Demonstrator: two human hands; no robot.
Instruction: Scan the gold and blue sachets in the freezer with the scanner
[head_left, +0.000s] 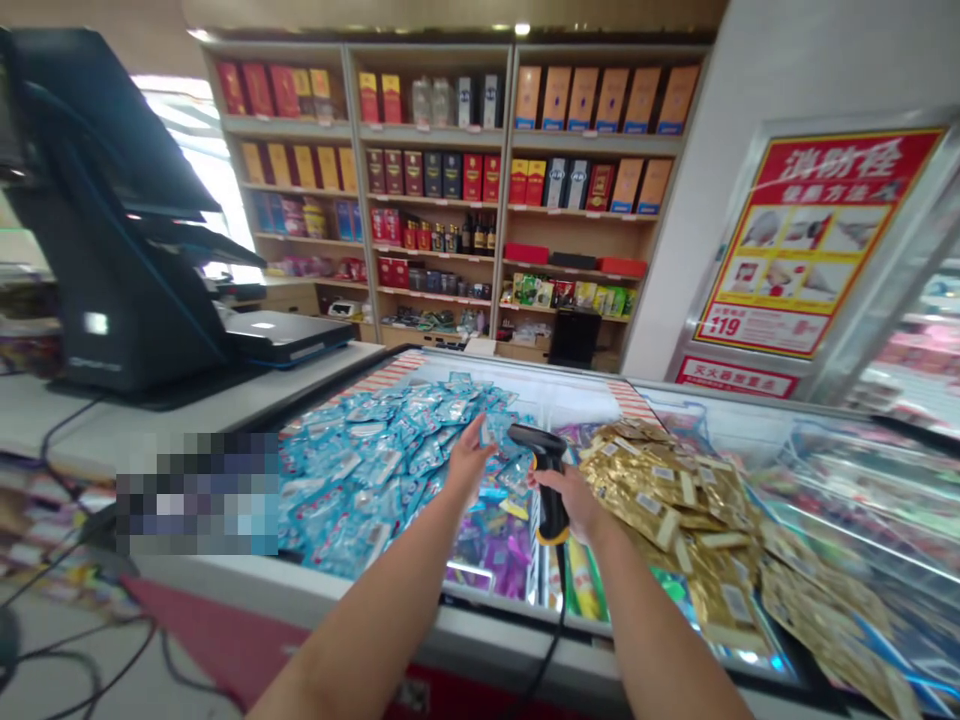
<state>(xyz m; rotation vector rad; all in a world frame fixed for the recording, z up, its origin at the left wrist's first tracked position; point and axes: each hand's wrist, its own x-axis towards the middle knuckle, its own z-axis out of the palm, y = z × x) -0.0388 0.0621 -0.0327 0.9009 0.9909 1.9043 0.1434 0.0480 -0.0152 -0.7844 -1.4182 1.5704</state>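
My left hand (469, 462) is stretched out over a glass-topped chest freezer (480, 610), its fingers pinched on a small blue packet (489, 432). Right beside it my right hand (574, 500) grips a black and yellow barcode scanner (546, 470) by the handle, the scanner head pointing left at that packet. A black cable (551, 640) hangs from the scanner down toward me. Many blue packets (375, 470) lie heaped on the freezer glass to the left. A pile of gold packets (675, 500) lies to the right.
A black checkout terminal (112, 230) stands on a white counter (187, 410) at the left, with loose cables (67, 640) below. Wooden shelves (450, 190) of boxed goods line the back wall. A red and yellow sign (810, 240) leans at the right.
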